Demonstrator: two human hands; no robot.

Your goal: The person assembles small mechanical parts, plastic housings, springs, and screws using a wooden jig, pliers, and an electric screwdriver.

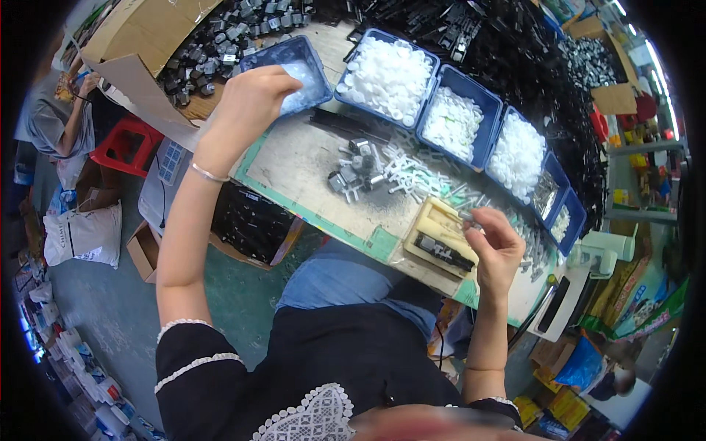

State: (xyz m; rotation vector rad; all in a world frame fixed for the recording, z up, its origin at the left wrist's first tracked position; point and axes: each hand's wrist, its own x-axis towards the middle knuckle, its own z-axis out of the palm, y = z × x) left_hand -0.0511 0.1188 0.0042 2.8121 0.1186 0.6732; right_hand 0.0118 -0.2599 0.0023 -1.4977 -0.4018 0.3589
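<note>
My left hand (254,95) reaches over the leftmost blue bin (321,66), which holds translucent whitish small parts. Its fingers are bent and pressed together; whatever they grip is hidden. At the right, my right hand (497,246) pinches a small greyish piece (466,216) between thumb and fingertips. Directly beside it stands a cream-coloured block fixture (422,218) on the table's near edge. A black elongated part (444,251) lies in the fixture's near side. Just beyond the fixture, white T-shaped plastic pieces (413,175) lie loosely spread.
Blue bins of white caps (387,79) and other small parts curve across the worktable (294,165). Grey blocky pieces (354,173) lie mid-table. Black strips (460,33) heap behind the bins. A cardboard box (136,84) stands left, near a red stool (126,145) and another person (55,121).
</note>
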